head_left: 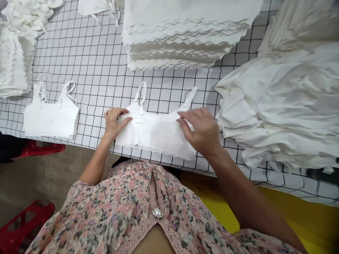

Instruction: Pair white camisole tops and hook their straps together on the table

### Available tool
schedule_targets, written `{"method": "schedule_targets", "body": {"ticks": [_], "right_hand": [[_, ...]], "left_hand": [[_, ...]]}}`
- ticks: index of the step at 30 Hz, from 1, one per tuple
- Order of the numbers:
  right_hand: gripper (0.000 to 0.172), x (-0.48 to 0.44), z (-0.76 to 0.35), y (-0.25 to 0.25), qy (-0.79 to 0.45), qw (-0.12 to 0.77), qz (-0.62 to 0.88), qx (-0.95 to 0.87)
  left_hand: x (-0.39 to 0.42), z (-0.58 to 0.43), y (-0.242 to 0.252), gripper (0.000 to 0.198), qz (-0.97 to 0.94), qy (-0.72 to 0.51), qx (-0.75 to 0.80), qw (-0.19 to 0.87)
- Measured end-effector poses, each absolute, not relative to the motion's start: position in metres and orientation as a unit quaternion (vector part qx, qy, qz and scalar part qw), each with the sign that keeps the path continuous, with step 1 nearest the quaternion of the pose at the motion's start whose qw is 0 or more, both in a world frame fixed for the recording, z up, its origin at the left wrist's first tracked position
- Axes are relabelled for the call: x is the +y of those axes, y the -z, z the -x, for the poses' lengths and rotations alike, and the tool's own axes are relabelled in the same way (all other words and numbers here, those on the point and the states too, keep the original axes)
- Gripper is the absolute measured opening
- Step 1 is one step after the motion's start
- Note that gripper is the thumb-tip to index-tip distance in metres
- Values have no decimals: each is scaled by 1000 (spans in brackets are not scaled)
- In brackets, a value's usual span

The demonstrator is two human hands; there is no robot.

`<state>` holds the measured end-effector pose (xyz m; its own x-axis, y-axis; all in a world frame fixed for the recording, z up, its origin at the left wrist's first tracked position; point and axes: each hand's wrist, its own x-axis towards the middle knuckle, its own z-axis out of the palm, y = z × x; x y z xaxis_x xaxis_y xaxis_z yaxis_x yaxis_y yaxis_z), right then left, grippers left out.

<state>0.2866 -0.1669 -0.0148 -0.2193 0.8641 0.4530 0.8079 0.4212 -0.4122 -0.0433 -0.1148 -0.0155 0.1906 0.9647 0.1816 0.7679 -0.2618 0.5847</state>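
A white camisole bra (pixel 156 132) with a scalloped lower edge lies in front of me, its two thin straps pointing away. My left hand (pixel 115 121) grips its upper left corner, thumb and fingers around the cloth beside the left strap. At the base of the right strap, my right hand (pixel 200 128) pinches the fabric between thumb and forefinger; this hand is slightly blurred. A similar folded bra (pixel 51 120) rests farther left, straps looped upward.
A white tablecloth with a black grid (pixel 97 70) covers the table. Stacked white pieces with wavy edges (pixel 185 38) stand at the back, and a large white garment heap (pixel 280 102) lies right. More white garments (pixel 16 60) fill the far left. Red stools (pixel 29 218) stand below.
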Motion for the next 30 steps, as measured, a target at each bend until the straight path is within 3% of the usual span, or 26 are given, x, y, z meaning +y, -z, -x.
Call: {"method": "schedule_targets", "body": {"ticks": [4, 7, 11, 14, 16, 19, 22, 30], "right_hand": [[17, -250, -310, 22, -34, 296, 589, -751], [23, -283, -311, 29, -35, 256, 621, -740], [12, -293, -313, 33, -29, 250, 630, -734], [14, -286, -306, 28, -5, 254, 626, -737], [31, -278, -293, 23, -9, 247, 613, -751], [67, -268, -274, 22, -47, 197, 582, -788], [82, -269, -274, 27, -54, 149, 586, -794], [93, -281, -293, 35, -66, 133, 620, -771]], "left_hand": [[-136, 53, 2, 23, -798, -274, 525, 114], [-165, 62, -5, 25, -853, -229, 446, 147], [-187, 78, -9, 8, -870, -188, 411, 196], [-185, 75, -14, 12, -871, -186, 398, 221], [-178, 62, -16, 22, -875, -200, 384, 219], [-163, 38, -6, 53, -901, -182, 352, 175], [-150, 25, 9, 81, -923, -111, 342, 140], [-90, 11, 25, 82, -919, -83, 356, 146]]}}
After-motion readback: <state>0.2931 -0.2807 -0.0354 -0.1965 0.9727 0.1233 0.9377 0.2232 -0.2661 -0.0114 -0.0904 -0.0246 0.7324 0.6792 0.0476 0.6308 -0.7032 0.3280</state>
